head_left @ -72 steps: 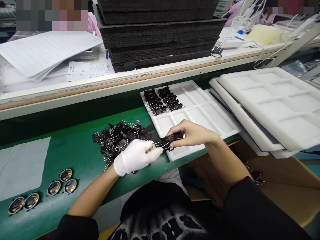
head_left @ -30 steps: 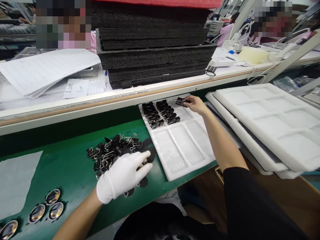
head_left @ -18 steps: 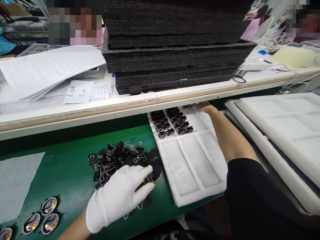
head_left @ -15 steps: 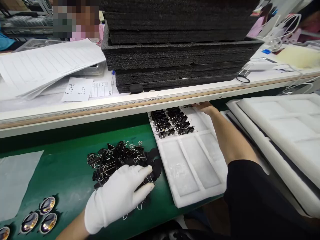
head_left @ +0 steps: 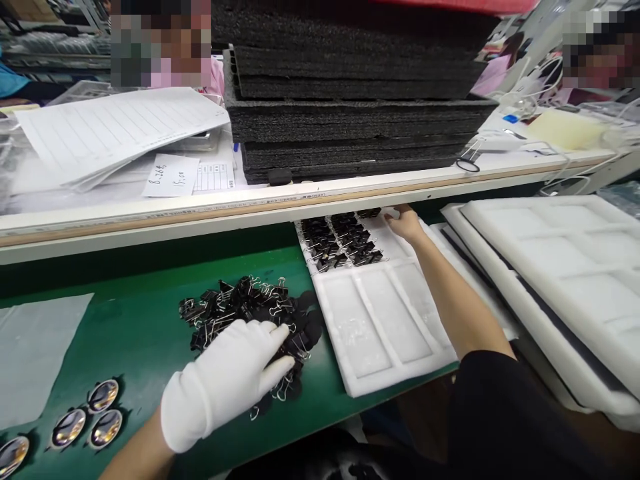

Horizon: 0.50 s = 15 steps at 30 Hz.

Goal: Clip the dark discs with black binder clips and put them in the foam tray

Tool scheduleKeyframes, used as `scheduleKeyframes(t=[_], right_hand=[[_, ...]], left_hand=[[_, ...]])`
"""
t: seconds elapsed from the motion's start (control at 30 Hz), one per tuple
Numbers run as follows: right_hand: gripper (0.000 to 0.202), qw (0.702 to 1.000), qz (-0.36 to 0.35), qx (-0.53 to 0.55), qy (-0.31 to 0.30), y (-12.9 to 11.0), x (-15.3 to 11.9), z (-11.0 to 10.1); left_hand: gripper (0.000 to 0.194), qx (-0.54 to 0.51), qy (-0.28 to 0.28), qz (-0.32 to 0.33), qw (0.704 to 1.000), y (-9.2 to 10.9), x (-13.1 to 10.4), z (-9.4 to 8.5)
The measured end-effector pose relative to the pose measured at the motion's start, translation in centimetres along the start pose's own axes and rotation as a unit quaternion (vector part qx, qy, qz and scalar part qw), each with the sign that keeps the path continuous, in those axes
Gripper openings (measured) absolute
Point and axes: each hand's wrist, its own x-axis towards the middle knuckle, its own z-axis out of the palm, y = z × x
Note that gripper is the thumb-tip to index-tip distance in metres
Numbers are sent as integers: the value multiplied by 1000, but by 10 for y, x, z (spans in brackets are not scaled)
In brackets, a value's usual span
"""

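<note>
Fingers (head_left: 277, 335) of the gloved left hand (head_left: 225, 377) spread loosely over heaped black binder clips (head_left: 245, 298). The bare right hand (head_left: 406, 227), partly hidden, seems released beside laid clips (head_left: 351, 235) in a white foam tray (head_left: 363, 343). Tray-filling appears underway; the next move calls for pinching one clip free.

My feed comes from one camera worn on the person's head, looking forward and down over a green bench (head_left: 145, 300). The gloved left hand (head_left: 225, 373) sits nearer my lens; the bare right hand (head_left: 405, 225) is farther off, its fingertips perhaps partly hidden by the shelf edge (head_left: 200, 229). My view is wide, spanning from round tinted lenses (head_left: 104, 396) at lower left to stacked white trays (head_left: 525, 223) at right. Above the shelf edge, I face the front of a black foam stack (head_left: 350, 123).
</note>
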Motion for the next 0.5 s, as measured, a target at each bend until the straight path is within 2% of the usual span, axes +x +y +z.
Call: scheduleKeyframes(t=[0.07, 0.13, 0.23, 0.3, 0.33, 0.4, 0.5], right_hand=[[33, 1000, -17, -5, 9, -26, -31, -8], [35, 998, -62, 2, -8, -60, -71, -8], [24, 976, -176, 30, -126, -114, -136, 6], [25, 935, -275, -17, -222, -143, -172, 22], [28, 916, -310, -45, -251, -154, -187, 30], [37, 891, -350, -82, -278, -167, -206, 45], [41, 886, -357, -78, -286, -168, -213, 62]], left_hand=[[44, 2, -3, -8, 1000, -6, -10, -7], [46, -3, 18, -30, 999, -14, -24, -18], [51, -1, 93, -119, 989, -30, -52, -33], [55, 11, 134, -216, 967, -42, -76, -36], [56, 25, 142, -270, 952, -48, -90, -34], [57, 71, 123, -374, 917, -62, -118, -25], [64, 116, 27, -484, 867, -81, -162, 4]])
